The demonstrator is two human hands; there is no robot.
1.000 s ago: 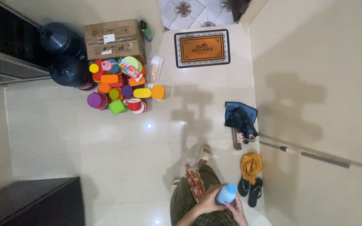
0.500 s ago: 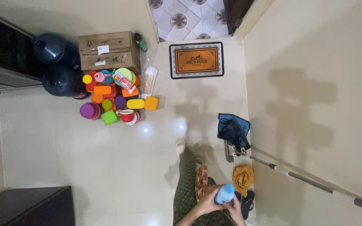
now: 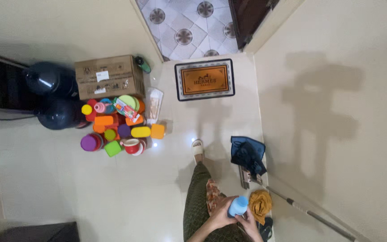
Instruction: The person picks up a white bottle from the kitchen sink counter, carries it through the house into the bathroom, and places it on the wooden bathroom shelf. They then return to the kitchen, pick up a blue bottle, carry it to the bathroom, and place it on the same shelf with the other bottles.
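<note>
Your left hand (image 3: 220, 214) wraps around a light blue bottle (image 3: 238, 206) and your right hand (image 3: 251, 224) grips its lower end. The bottle sits low in the view over your lap, its long axis tilted, top pointing up and slightly right toward the yellow cloth (image 3: 260, 202) and mop (image 3: 292, 204).

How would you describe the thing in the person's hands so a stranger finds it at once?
Start at the doormat and follow the pale floor down to the person's two hands. Between the left hand and right hand is a light blue bottle, the only blue item there.
</note>
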